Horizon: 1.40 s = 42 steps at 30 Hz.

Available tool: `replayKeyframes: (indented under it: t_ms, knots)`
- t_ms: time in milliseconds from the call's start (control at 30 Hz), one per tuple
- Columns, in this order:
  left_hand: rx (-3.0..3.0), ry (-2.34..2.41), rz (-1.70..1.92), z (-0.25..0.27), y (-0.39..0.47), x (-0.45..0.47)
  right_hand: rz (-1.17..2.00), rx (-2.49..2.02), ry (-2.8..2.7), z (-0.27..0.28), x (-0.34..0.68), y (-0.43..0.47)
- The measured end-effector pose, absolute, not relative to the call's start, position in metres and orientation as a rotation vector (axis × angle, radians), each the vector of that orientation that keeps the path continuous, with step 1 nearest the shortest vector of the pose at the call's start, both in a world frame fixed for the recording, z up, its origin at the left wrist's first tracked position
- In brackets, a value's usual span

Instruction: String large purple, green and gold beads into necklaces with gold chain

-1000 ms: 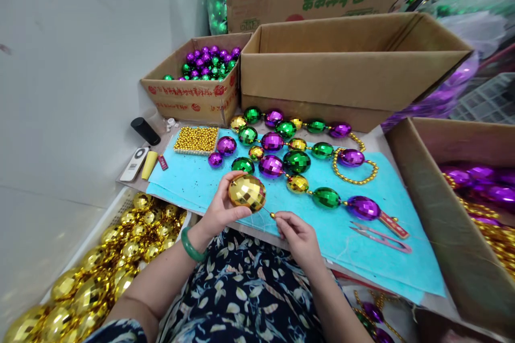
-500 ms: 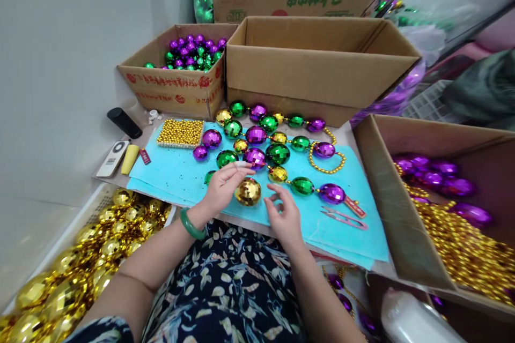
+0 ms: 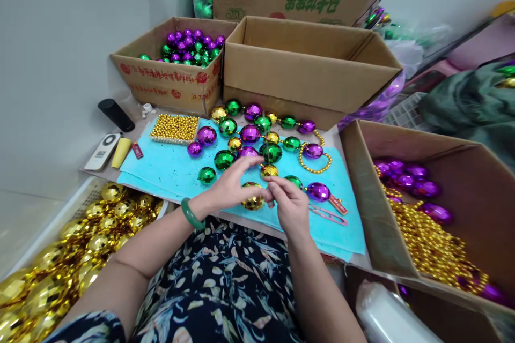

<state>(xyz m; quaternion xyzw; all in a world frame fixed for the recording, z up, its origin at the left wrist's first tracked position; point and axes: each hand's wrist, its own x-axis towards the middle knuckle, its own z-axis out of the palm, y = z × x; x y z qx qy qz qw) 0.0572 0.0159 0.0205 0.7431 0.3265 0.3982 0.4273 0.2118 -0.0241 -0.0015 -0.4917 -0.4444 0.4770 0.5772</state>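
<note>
My left hand (image 3: 233, 185) reaches over a large gold faceted bead (image 3: 252, 202), thumb and index finger spread apart. Its thumb tip comes close to the fingers of my right hand (image 3: 290, 206). Those fingers are pinched together beside the gold bead; what they hold is too fine to make out. Just beyond them lies a strung garland of purple, green and gold faceted beads (image 3: 271, 153), ending in a loop of small gold beads (image 3: 316, 165). Loose by my left hand are a green bead (image 3: 207, 175) and a purple bead (image 3: 206, 135).
A tray of tiny gold beads (image 3: 175, 127) sits on the blue cloth (image 3: 161, 174). Pink thread snips (image 3: 329, 214) lie at right. Cardboard boxes (image 3: 306, 72) stand behind; another box (image 3: 364, 198) is at right. A white crate (image 3: 90, 193) of gold beads is at left.
My right hand has moved left and its fingers have closed into a pinch near my left hand. My left hand's fingers have spread apart. The view has shifted slightly.
</note>
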Motion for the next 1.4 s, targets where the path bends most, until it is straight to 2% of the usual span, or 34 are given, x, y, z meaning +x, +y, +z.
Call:
replayKeyframes:
  t_ms: [167, 367, 533, 700, 800, 900, 1067, 1200, 1400]
  knots:
    - [2.293, 1.026, 0.580, -0.024, -0.011, 0.072, 1.199, -1.038, -0.925, 0.015, 0.219, -0.035]
    - [2.462, 1.153, 0.619, -0.028, -0.003, 0.065, 0.932, -0.928, -0.875, 0.045, 0.240, -0.045]
    - [2.562, 1.286, 0.625, -0.035, 0.014, 0.045, 0.797, -1.009, -0.752, 0.037, 0.261, -0.041]
    - [2.487, 1.263, 0.796, -0.029, 0.052, 0.003, 0.989, -1.200, -0.709, 0.000, 0.261, -0.036]
    - [2.352, 1.617, 0.921, -0.016, 0.099, -0.041, 1.121, -1.267, -0.688, -0.014, 0.255, -0.037]
    - [2.164, 2.100, 0.557, -0.010, 0.147, -0.083, 1.254, -1.294, -0.677, -0.020, 0.246, -0.039]
    - [2.058, 2.147, 0.234, -0.027, 0.190, -0.117, 1.324, -1.276, -0.751, -0.026, 0.236, -0.040]
    - [2.000, 2.142, 0.163, -0.039, 0.199, -0.117, 1.302, -1.243, -0.752, -0.031, 0.235, -0.041]
    - [1.915, 2.113, 0.271, -0.039, 0.201, -0.117, 1.301, -1.280, -0.770, -0.037, 0.233, -0.044]
